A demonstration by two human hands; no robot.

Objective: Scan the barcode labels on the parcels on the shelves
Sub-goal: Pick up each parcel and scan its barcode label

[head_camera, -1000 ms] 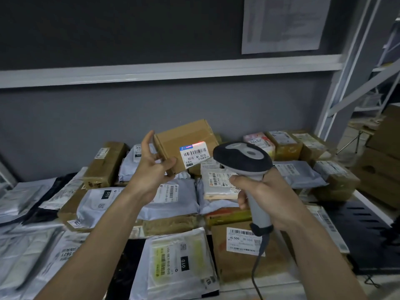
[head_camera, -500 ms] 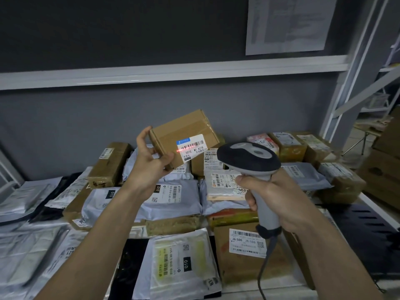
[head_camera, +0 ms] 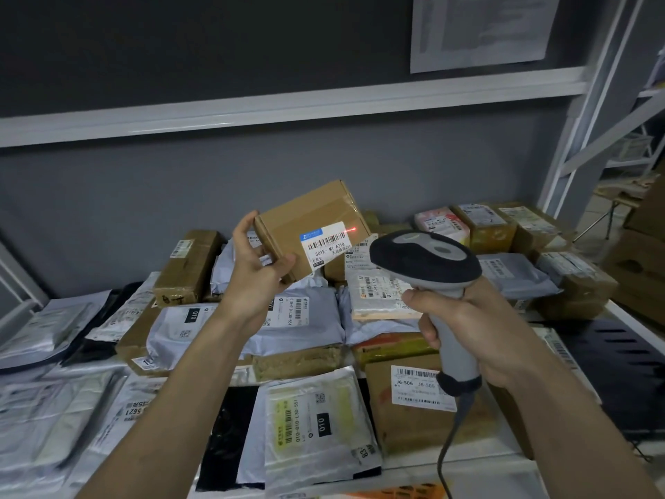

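My left hand [head_camera: 257,273] grips a small brown cardboard box [head_camera: 306,219] by its left end, holding it tilted above the shelf. Its white barcode label [head_camera: 325,246] faces me, and a red scan line glows at the label's upper right corner. My right hand [head_camera: 471,327] grips the grey handle of a corded barcode scanner [head_camera: 426,262], whose dark head points at the box from the right, a short gap away.
The shelf [head_camera: 467,462] below is crowded with parcels: grey mailer bags [head_camera: 306,318], a taped brown box [head_camera: 189,268] at the back left, a labelled carton [head_camera: 406,408] under the scanner. A white shelf beam [head_camera: 288,106] runs overhead. More cartons stand at the far right.
My left hand has lifted the box slightly and tilted it more. The red scan line moved from the label's left side to its upper right corner. The scanner stayed close by.
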